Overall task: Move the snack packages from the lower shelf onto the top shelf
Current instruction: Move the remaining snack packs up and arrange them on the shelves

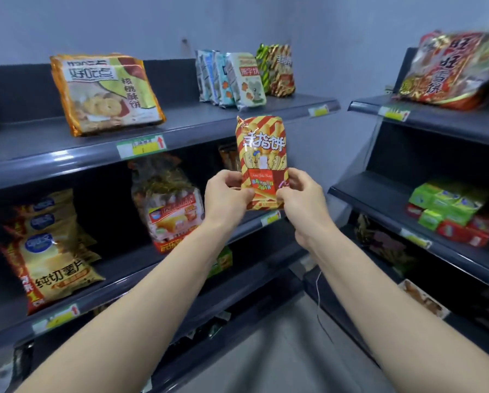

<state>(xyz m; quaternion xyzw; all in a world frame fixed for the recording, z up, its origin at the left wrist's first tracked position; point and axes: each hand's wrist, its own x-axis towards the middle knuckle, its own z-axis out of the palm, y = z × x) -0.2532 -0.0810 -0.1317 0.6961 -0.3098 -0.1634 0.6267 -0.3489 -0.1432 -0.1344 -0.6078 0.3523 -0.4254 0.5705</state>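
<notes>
The task is looking partly done. Matching striped packs are already standing on the top shelf at about one o'clock from the held one, behind a row of pale blue packs, with a cookie bag lying off at ten o'clock. One red-and-yellow striped pack is being carried between shelves, sitting upright in the air just in front of the top shelf's front lip. More brown packs are showing in the shadow of the lower shelf just behind it at nine o'clock, so I judge some are waiting; how many I cannot tell.

Both forearms are reaching forward and up, converging at the pack. The left hand is pinching the pack's lower left edge, thumb across the front. The right hand is gripping the lower right corner, thumb on the front and fingers wrapping behind. Both are closing on the pack's bottom third, leaving its top free.
</notes>
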